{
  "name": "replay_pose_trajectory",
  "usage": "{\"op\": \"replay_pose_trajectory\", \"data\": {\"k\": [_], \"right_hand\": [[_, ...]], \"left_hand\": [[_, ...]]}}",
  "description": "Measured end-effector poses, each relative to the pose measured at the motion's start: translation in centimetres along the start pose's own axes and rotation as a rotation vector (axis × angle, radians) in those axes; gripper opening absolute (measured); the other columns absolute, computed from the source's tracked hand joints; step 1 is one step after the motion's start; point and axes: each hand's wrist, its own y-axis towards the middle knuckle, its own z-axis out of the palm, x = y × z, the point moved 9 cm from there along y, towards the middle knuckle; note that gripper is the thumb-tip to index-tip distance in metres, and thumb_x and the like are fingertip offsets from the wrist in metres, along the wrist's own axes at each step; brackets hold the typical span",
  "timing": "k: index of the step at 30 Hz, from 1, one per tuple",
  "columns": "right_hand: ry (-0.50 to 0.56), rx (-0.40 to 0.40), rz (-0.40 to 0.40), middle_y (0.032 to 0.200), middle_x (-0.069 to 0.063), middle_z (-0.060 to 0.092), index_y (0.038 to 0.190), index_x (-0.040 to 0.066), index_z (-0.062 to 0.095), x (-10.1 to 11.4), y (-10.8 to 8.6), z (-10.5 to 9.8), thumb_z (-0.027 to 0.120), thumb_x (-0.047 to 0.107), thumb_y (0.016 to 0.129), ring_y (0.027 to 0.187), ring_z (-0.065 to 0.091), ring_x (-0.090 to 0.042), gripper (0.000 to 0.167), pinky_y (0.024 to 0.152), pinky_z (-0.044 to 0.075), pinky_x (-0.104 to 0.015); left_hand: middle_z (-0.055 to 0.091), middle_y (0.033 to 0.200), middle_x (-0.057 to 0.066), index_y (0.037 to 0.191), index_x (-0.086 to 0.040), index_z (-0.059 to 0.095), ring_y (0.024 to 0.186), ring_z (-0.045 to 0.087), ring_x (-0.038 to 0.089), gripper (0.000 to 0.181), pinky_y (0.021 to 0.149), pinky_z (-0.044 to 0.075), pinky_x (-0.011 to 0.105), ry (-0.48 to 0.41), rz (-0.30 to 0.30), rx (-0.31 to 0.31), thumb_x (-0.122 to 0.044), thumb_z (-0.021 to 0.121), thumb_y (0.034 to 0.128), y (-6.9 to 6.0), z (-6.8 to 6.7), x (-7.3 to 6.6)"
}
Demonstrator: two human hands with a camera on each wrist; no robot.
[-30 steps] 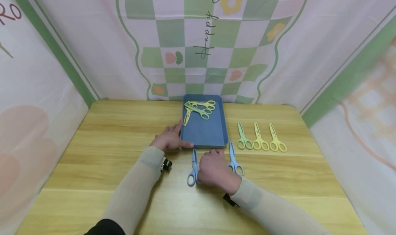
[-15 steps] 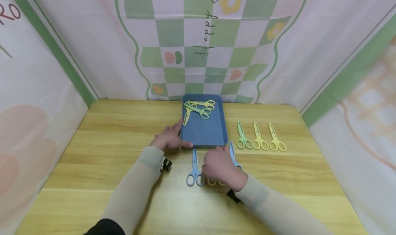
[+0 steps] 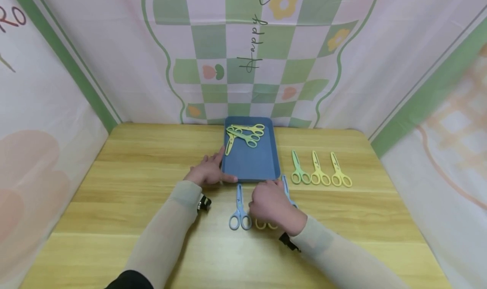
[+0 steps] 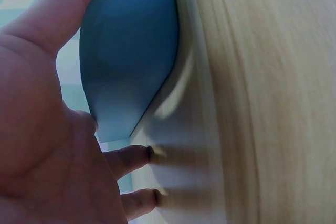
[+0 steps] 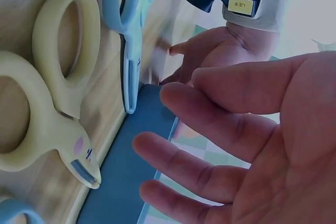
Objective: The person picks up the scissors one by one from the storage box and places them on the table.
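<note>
My left hand [image 3: 208, 170] lies at the front left corner of a blue tray [image 3: 251, 164], fingers spread and touching it. In the left wrist view, its thumb and a finger lie against the tray's wall [image 4: 131, 40]. My right hand [image 3: 270, 202] hovers over a pair of yellow scissors [image 5: 65, 136] lying on the table, tip towards the tray. Its fingers [image 5: 210, 166] look fairly straight and hold nothing. To its left lies a pair of blue scissors [image 3: 239, 202]. Another blue pair [image 3: 286, 188] lies to its right, partly hidden by the hand.
Inside the tray, green scissors [image 3: 243, 136] lie across two yellow pairs. Right of the tray, green scissors [image 3: 298, 166], yellow scissors [image 3: 317, 166] and another yellow pair [image 3: 337, 168] lie in a row on the wooden table [image 3: 152, 154]. A patterned curtain [image 3: 213, 39] hangs behind.
My right hand has shifted slightly right, uncovering the left blue scissors' handles and the yellow scissors' handles below it. My left hand and the tray have stayed put.
</note>
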Motion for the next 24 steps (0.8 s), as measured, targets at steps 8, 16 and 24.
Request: {"op": "replay_pose_trajectory", "data": {"k": [8, 16, 24], "right_hand": [[0.003, -0.025, 0.006, 0.068, 0.007, 0.056, 0.055, 0.021, 0.056, -0.1, 0.0, -1.9, 0.062, 0.027, 0.095, 0.085, 0.052, -0.025, 0.04, 0.089, 0.033, -0.054], [0.062, -0.086, 0.017, 0.062, 0.006, 0.055, 0.053, 0.02, 0.055, -1.3, 0.3, -4.8, 0.058, 0.026, 0.097, 0.078, 0.053, -0.021, 0.044, 0.086, 0.035, -0.054], [0.092, -0.139, 0.046, 0.092, -0.005, 0.071, 0.085, 0.014, 0.076, -4.0, 1.3, -6.1, 0.063, 0.03, 0.094, 0.092, 0.063, -0.027, 0.024, 0.085, 0.038, -0.057]], "left_hand": [[0.004, 0.166, 0.007, 0.159, -0.037, -0.007, 0.149, -0.006, 0.034, 0.123, 0.107, -0.005, 0.073, 0.018, -0.019, -0.007, -0.065, 0.077, 0.0744, 0.0, -0.1, 0.0], [0.004, 0.166, 0.007, 0.159, -0.039, -0.007, 0.149, -0.006, 0.035, 0.127, 0.107, -0.006, 0.072, 0.022, -0.023, -0.011, -0.068, 0.079, 0.0704, 0.4, 0.0, 0.2], [0.002, 0.166, 0.004, 0.157, -0.04, -0.012, 0.149, -0.007, 0.033, 0.13, 0.107, -0.004, 0.074, 0.068, -0.041, 0.007, -0.072, 0.077, 0.0676, 1.3, 0.3, 0.8]]}}
